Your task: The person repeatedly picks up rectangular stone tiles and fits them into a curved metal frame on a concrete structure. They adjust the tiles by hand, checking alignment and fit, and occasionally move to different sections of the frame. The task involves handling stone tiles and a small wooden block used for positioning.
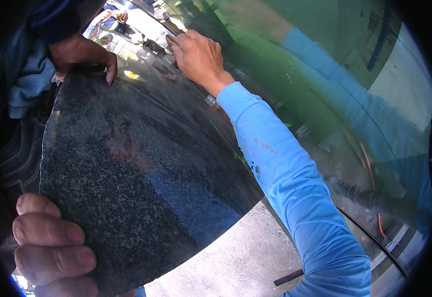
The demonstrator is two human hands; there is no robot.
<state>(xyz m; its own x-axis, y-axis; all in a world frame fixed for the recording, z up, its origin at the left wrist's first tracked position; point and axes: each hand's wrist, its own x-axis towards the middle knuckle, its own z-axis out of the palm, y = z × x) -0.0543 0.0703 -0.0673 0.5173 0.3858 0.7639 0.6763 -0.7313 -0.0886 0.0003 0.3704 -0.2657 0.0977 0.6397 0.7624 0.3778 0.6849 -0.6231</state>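
Carrying of polished granite slab (142, 163): left hand (52, 247) clamps near edge, right hand (198, 57) far edge; next needs steady lowering

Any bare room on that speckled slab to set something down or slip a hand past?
The middle of the dark slab is bare. Its edges are crowded: left hand on the near corner, right hand on the far edge, another person's hand on the far left corner. The concrete floor under the blue sleeve is bare.

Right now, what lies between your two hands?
In the head view, only the polished face of the dark speckled stone slab runs between the left hand at its near edge and the right hand at its far edge.
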